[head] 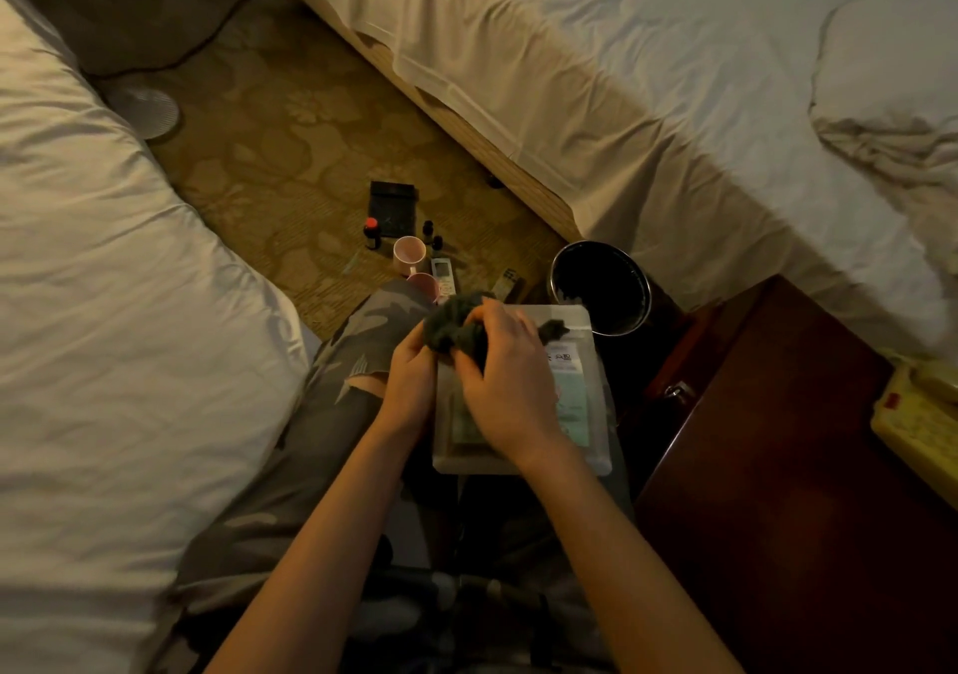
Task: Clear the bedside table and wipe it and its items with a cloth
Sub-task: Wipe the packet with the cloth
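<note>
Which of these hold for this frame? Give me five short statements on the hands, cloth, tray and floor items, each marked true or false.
1. Both hands grip the cloth. True: the left hand and right hand bunch it together.
2. The cloth is white. False: it is dark green.
3. The tray lies on the bed. False: it rests on the person's lap.
4. Two pink mugs stand on the carpet. True.
5. The bin lies tipped over. False: it stands upright beside the bedside table.
</note>
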Available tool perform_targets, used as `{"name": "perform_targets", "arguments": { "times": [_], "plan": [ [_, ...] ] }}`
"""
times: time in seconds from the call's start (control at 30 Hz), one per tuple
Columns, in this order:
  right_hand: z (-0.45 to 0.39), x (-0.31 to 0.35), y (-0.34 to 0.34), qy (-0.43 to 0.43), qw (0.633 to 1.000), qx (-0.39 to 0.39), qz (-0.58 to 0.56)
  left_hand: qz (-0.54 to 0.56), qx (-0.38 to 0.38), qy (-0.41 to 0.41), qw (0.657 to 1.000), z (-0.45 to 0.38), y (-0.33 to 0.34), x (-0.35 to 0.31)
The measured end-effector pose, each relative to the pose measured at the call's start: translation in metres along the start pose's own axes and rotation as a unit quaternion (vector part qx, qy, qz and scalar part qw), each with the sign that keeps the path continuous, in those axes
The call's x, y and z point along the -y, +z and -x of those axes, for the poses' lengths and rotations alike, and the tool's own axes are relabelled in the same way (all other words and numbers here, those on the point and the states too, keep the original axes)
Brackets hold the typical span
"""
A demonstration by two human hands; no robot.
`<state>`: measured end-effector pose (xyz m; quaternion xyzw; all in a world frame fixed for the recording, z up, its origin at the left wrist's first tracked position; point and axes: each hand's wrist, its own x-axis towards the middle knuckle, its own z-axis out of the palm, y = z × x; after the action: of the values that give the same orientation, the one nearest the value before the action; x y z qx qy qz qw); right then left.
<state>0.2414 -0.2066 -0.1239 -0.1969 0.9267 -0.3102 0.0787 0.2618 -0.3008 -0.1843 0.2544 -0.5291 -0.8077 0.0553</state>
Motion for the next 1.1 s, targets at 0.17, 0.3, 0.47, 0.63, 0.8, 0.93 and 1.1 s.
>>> {"name": "perform_targets", "arguments": {
  "times": [0.17, 0.3, 0.47, 0.63, 0.8, 0.93, 1.1],
  "plan": [
    [0.049, -0.023, -0.006, -0.040, 0.997, 0.055, 0.044, -0.016, -0.006, -0.073, 0.997, -0.007, 0.004, -0.001],
    [0.043, -0.024, -0.013, -0.038, 0.996, 0.080, 0.030, 0.068, 0.020, -0.185, 0.980, -0.008, 0.003, -0.005],
    [-0.007, -0.006, -0.010, 0.001, 0.997, 0.070, 0.024, 0.087, 0.051, -0.157, 0.982, -0.008, -0.002, -0.006],
    [0.000, -0.001, -0.005, -0.062, 0.990, 0.088, 0.093, 0.073, 0.050, -0.157, 0.984, -0.014, -0.008, -0.008],
    [0.044, -0.019, 0.007, -0.198, 0.960, 0.099, 0.170, 0.027, 0.092, -0.175, 0.980, -0.016, -0.001, -0.002],
    [0.038, -0.026, 0.010, -0.211, 0.957, 0.081, 0.183, 0.032, 0.108, -0.175, 0.978, -0.018, -0.003, -0.001],
    [0.009, -0.030, -0.018, -0.071, 0.985, -0.013, 0.157, 0.089, 0.109, -0.195, 0.971, -0.017, -0.004, -0.001]
  ]
}}
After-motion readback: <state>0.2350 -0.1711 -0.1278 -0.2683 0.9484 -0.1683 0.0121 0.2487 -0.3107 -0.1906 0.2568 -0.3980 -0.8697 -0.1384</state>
